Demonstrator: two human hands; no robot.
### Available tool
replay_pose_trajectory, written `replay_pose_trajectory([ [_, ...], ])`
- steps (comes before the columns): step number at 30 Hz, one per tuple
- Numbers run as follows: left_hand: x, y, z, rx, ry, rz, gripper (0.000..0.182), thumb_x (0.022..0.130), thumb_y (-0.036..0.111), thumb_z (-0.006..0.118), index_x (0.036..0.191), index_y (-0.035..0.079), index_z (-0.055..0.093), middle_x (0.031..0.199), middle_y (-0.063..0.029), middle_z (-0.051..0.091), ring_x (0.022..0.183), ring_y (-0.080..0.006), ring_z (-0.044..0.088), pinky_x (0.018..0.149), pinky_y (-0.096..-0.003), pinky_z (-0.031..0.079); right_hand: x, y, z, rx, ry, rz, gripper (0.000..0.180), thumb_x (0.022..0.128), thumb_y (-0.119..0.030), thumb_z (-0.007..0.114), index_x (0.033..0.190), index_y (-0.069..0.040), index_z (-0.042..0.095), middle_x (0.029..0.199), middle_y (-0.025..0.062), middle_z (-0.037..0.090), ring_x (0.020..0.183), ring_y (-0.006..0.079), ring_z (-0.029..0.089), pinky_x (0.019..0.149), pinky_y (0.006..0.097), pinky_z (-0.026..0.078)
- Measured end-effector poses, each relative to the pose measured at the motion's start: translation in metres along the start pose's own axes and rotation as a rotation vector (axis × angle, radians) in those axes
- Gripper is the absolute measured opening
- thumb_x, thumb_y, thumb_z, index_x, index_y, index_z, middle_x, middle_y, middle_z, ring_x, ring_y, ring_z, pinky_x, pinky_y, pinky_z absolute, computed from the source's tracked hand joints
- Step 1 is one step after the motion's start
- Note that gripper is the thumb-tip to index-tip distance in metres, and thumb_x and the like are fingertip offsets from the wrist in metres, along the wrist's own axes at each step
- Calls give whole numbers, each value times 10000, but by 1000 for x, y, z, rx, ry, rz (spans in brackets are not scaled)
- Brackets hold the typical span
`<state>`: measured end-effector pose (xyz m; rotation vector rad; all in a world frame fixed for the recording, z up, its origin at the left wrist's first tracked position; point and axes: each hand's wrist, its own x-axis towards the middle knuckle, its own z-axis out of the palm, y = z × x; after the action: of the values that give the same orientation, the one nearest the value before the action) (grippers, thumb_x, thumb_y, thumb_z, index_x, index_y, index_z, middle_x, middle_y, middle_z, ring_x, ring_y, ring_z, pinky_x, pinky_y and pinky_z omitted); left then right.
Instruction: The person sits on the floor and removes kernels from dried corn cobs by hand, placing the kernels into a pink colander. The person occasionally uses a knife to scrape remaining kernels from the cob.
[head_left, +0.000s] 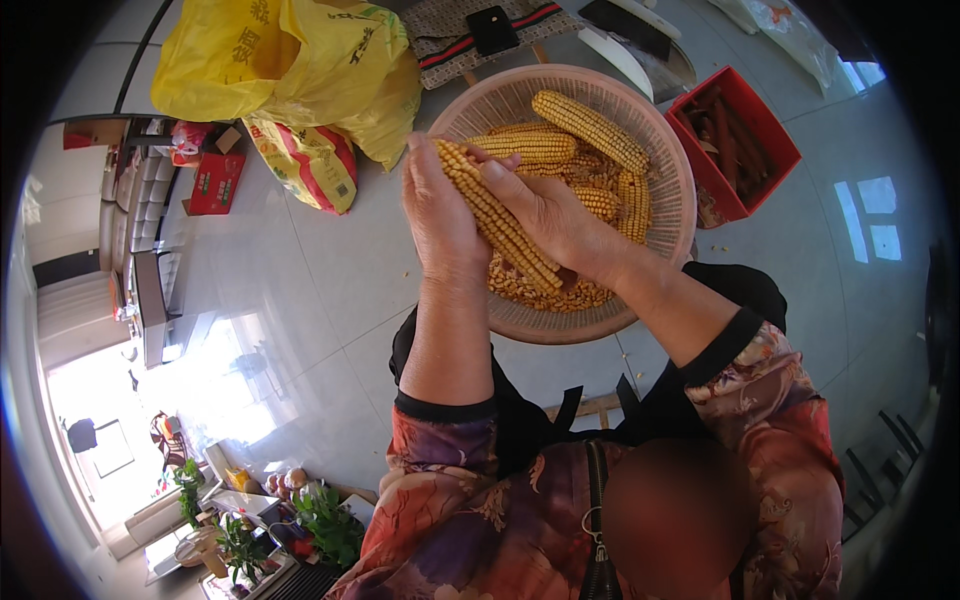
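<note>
Both hands grip one dried corn cob (499, 214), tilted over a round pink plastic basket (666, 247). My left hand (442, 210) wraps the cob's left side, its fingers partly hidden behind it. Along the cob's right side lies my right hand (559, 214), thumb near the upper end. Yellow kernels cover the cob's visible side. In the basket rest several more cobs, among them a long cob (591, 129) leaning on the far right wall and another cob (525, 147) lying behind my hands. Loose corn kernels (525, 291) fill the near part of the basket.
Left of the basket stand a yellow plastic bag (337, 67) and a printed sack (307, 161). A red box of bare cobs (784, 150) is at the right. Behind are a black phone-like case (492, 31) on patterned cloth (442, 49) and a brush (626, 26). Stray kernels dot the tiled floor (330, 285).
</note>
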<state>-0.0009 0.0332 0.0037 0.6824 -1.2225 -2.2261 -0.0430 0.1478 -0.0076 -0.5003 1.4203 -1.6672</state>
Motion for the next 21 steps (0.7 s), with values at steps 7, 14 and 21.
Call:
replay_pose_trajectory([
  [7,-10,-6,2,50,1,0,378,1048,377,423,1028,15,527,824,-116,638,765,-236,680,722,-308,551,5,5,1,-32,31,-71,660,1037,-535,404,1239,65,592,1056,93,659,992,113,603,848,234,493],
  [14,-7,-10,-1,184,-48,81,368,1046,354,427,992,3,523,869,-162,667,835,-267,676,805,-355,544,6,7,2,2,83,-22,691,1020,-543,415,1165,97,631,992,180,684,941,202,645,844,291,504],
  [21,-12,-15,2,151,-34,14,369,1052,345,405,1005,-4,516,913,-195,687,927,-294,670,867,-378,533,8,4,0,-35,63,-17,675,1027,-558,399,1263,43,595,1079,116,665,1006,147,625,850,250,504],
])
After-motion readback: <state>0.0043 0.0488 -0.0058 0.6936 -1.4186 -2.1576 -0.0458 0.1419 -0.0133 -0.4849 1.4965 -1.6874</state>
